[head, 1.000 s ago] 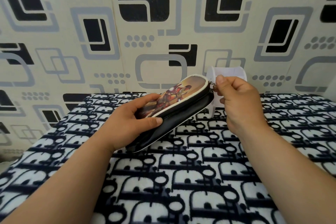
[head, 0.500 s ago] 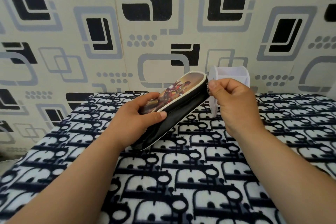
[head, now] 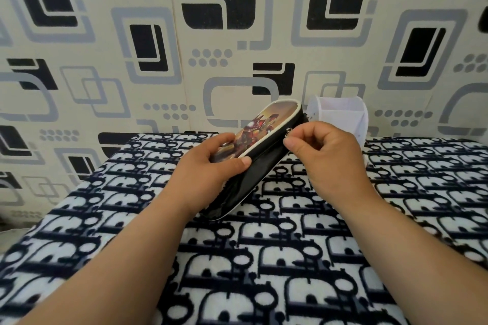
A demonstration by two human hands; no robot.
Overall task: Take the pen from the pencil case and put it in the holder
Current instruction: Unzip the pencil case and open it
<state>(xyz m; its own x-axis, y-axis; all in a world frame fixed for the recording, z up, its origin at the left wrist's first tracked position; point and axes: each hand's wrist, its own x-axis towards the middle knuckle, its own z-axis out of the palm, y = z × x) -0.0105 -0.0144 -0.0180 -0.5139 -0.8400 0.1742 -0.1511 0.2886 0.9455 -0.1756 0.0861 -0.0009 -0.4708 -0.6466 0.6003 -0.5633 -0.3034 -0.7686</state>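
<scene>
A black pencil case (head: 260, 158) with a printed picture on its top face is tilted up off the patterned cloth, far end high. My left hand (head: 211, 166) grips its near half, thumb on the side. My right hand (head: 324, 155) pinches the small metal zip pull (head: 289, 131) on the case's side, a little below the far end. A white plastic holder (head: 340, 116) stands right behind the case, against the wall, partly hidden by my right hand. No pen is visible; the inside of the case is hidden.
A black-and-white patterned fleece cloth (head: 290, 258) covers the surface under my arms. A wall with black and grey geometric wallpaper (head: 219, 34) rises directly behind it. The surface's left edge (head: 79, 187) drops away beside the wall.
My right hand has slid with the zip pull from the case's far tip down along its side toward me. The left hand keeps its hold on the case.
</scene>
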